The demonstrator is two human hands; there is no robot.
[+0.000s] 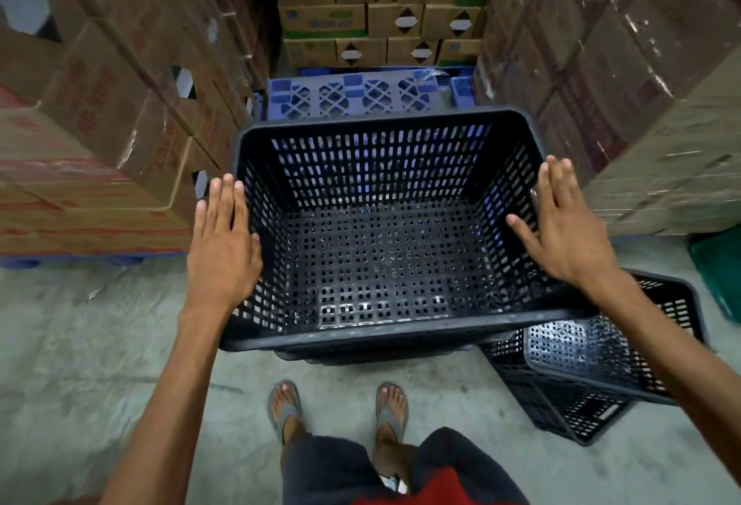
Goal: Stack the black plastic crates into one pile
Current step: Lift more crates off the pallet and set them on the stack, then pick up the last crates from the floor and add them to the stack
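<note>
A black perforated plastic crate sits upright in front of me on top of a nested pile of black crates, whose rims show just below its near edge. My left hand lies flat against the crate's left rim with fingers straight and spread. Against the right rim rests my right hand, also flat with fingers apart. Neither hand grips the crate. Another black crate lies tilted on the floor to the right, resting over one more black crate.
Tall stacks of cardboard boxes wall the aisle on the left, right and at the back. A blue plastic pallet lies behind the crate. A green bin pokes in at the right edge. My sandalled feet stand on the concrete floor.
</note>
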